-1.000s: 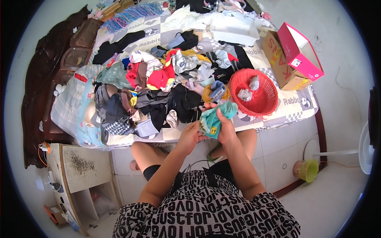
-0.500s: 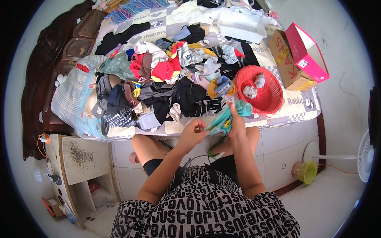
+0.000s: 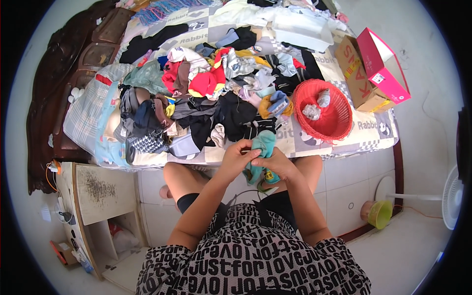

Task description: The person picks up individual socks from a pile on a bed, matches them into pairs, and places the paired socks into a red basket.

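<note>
The bed (image 3: 211, 154) fills most of my view, its pale patterned sheet printed with one grey word over and over, beside checks and little cartoon animals. Across its middle spreads a jumbled pile of clothes (image 3: 221, 101), black, grey, red, yellow and white. The person sits at the near edge in a patterned shirt (image 3: 250, 250), thick dark capitals and small letters running in crowded rows over a light ground. To the left stands a worn cabinet (image 3: 103, 182), its door blotched with dark specks. On the bed's right side I see a brown carton (image 3: 358, 73) with big red letters up one face, and leaning against it an open pink box (image 3: 381, 69). Nearer me, right of the pile, sits a red woven basket (image 3: 339, 118) with two crumpled pale bundles inside.

The left hand (image 3: 238, 158) and right hand (image 3: 279, 164) both grasp a teal cloth (image 3: 265, 141), thumbs nearly meeting on it; it is held up between the knees, at the bed's near edge, its lower part hanging beneath the fingers. The pink box bears a small white label (image 3: 377, 78) with black print too fine for me to make out. Smallest is the cloth's yellow patch (image 3: 269, 176), with a dark mark I can't read.
</note>
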Tool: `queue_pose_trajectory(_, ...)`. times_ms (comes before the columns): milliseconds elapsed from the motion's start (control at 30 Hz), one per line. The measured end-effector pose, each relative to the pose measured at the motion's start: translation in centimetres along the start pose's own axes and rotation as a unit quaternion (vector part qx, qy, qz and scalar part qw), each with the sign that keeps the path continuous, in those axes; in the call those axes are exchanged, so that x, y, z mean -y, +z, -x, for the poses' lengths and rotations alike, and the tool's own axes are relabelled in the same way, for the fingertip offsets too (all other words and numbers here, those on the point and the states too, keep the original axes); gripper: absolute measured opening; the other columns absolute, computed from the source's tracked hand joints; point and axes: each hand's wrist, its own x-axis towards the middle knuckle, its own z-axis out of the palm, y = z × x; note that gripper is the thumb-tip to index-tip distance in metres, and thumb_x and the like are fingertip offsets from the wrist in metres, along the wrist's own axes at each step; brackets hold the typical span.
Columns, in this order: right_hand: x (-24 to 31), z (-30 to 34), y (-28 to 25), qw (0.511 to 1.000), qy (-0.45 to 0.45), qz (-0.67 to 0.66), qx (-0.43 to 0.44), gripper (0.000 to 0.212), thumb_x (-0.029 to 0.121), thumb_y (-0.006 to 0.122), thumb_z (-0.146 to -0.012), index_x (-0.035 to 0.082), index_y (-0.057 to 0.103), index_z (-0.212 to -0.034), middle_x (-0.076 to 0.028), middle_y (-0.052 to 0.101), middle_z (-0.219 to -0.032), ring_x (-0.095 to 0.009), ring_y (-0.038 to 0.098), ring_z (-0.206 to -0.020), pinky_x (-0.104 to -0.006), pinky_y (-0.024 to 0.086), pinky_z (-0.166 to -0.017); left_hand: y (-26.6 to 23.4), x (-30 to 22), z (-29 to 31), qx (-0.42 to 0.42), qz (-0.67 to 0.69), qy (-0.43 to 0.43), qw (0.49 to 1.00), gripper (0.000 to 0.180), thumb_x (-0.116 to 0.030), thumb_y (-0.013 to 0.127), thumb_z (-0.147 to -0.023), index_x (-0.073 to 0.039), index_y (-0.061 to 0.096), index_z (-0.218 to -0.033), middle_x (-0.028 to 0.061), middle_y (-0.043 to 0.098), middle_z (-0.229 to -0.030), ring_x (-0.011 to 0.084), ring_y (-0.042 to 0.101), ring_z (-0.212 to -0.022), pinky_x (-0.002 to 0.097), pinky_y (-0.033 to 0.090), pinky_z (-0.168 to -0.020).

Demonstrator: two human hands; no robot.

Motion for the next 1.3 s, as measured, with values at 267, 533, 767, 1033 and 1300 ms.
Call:
queue_pose_trajectory(267,-0.4,-0.3,-1.8,0.987,-0.014,-0.083,-0.137,0.026,0.026,0.052,-0.090,0.002,0.056,-0.098,-0.005,0.059,-0.092,-0.013,0.054,-0.087,-0.0264,0.043,-0.078,-0.2,-0.3,0.4,-0.132,0.204,-0.016,0.970,0.014,-0.017,0.059,-0.087,-0.007,0.049,-0.089,0.0012,0.059,-0.083,0.0071,0.056,-0.072,0.0186,0.044,-0.063)
queue_pose_trajectory(533,-0.6,-0.6,0.0,0.989,0.054,-0.104,-0.086,0.037,0.020,0.066,-0.080,0.001,0.053,-0.109,-0.004,0.058,-0.090,-0.013,0.055,-0.080,-0.0248,0.045,-0.072,0.3,-0.4,0.7,-0.105,0.242,-0.014,0.964,0.014,-0.011,0.060,-0.085,-0.007,0.048,-0.090,0.0056,0.064,-0.094,0.0108,0.059,-0.078,0.0218,0.046,-0.066)
queue_pose_trajectory(767,-1.3,-0.8,-1.0,0.951,-0.132,-0.013,-0.278,0.070,-0.003,0.065,-0.072,0.001,0.028,-0.131,-0.004,0.059,-0.083,-0.011,0.053,-0.072,-0.0231,0.044,-0.065,-0.7,0.6,0.7,-0.229,-0.174,0.171,0.942,0.022,-0.003,0.062,-0.079,-0.003,0.041,-0.074,0.0088,0.067,-0.094,0.0040,0.051,-0.072,0.0203,0.043,-0.064)
queue_pose_trajectory(1033,-0.2,0.2,1.0,0.949,-0.098,0.217,-0.208,0.065,0.003,0.070,-0.070,0.007,0.039,-0.127,-0.009,0.064,-0.091,-0.011,0.057,-0.073,-0.0257,0.045,-0.063,-1.5,0.5,0.2,-0.257,-0.099,0.090,0.957,0.019,-0.014,0.068,-0.080,-0.001,0.055,-0.082,-0.0022,0.056,-0.067,0.0020,0.046,-0.059,0.0181,0.038,-0.053)
queue_pose_trajectory(1300,1.9,1.1,3.1,0.963,-0.236,0.128,-0.014,0.058,0.034,0.051,-0.089,0.008,0.028,-0.135,-0.015,0.045,-0.122,-0.027,0.046,-0.107,-0.0348,0.038,-0.090,-0.7,0.4,0.4,-0.219,-0.077,0.038,0.972,0.016,-0.018,0.063,-0.084,-0.002,0.059,-0.086,-0.0023,0.059,-0.071,0.0011,0.049,-0.060,0.0166,0.037,-0.050)
